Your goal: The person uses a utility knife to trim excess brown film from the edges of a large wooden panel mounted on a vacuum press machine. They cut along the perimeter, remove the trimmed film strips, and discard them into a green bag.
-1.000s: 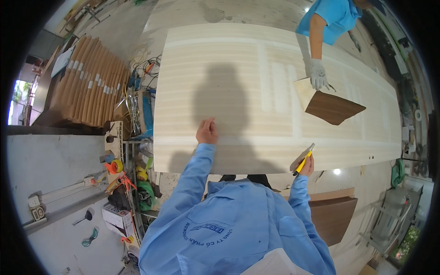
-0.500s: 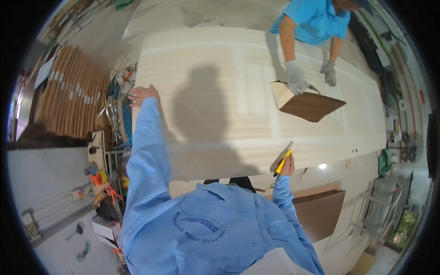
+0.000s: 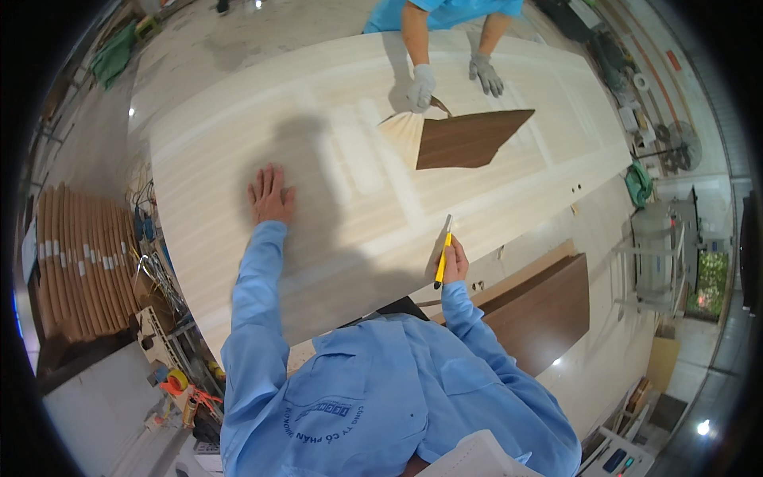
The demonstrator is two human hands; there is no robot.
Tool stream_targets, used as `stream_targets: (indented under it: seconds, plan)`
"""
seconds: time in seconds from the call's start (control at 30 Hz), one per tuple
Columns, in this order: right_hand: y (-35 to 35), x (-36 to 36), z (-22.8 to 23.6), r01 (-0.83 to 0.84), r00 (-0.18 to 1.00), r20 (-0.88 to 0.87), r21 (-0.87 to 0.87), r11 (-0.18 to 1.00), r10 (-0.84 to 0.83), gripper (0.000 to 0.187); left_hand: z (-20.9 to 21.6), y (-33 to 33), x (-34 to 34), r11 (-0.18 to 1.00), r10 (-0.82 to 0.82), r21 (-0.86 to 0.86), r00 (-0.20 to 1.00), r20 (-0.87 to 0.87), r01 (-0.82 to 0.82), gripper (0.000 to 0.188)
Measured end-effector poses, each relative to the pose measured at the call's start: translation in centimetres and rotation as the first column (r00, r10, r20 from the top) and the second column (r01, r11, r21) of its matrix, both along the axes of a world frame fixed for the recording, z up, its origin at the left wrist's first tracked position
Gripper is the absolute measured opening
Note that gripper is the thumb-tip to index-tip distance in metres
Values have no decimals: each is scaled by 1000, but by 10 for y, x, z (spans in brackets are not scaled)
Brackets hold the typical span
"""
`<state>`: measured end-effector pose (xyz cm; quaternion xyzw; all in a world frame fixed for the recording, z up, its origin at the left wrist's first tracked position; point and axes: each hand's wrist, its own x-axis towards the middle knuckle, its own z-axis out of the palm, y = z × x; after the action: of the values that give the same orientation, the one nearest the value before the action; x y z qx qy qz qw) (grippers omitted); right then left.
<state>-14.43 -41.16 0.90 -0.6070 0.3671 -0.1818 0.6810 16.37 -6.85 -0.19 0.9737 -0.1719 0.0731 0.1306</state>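
My left hand [image 3: 271, 195] lies flat on a large pale panel [image 3: 214, 238], fingers spread. In my right hand [image 3: 456, 261], near the panel's front edge, is a yellow box cutter [image 3: 443, 265]. Its blade end points away from me. Across the panel, a co-worker in a light blue top has a gloved hand [image 3: 421, 86] on a thin brown sheet [image 3: 474, 140], whose pale underside shows at the folded-up left part. The co-worker's other gloved hand [image 3: 486, 74] hangs low over the panel or rests on it; which, I cannot tell.
Brown boards [image 3: 548, 318] lie below the panel on my right. A stack of brown slats [image 3: 83, 262] stands at the left, with tools and an orange item [image 3: 195, 389] on a rack nearby. A fan [image 3: 677, 147] and a grey machine [image 3: 664, 238] are at the right.
My left hand has moved from the panel's left edge in onto its face. The view has turned, so panel and brown sheet appear further left. My right hand still holds the box cutter.
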Motion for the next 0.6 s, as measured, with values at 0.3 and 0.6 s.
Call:
stream_targets:
  seconds: [0.3,0.6]
  plan:
    - [3,1,3,20,1000,-11,27,999,-19,41,4,-4,-1,1000,12,25,1000,19,-13,59]
    - [0,-1,-14,63,998,9,-58,996,-63,42,-5,-4,2,994,27,108,999,-30,-23,59]
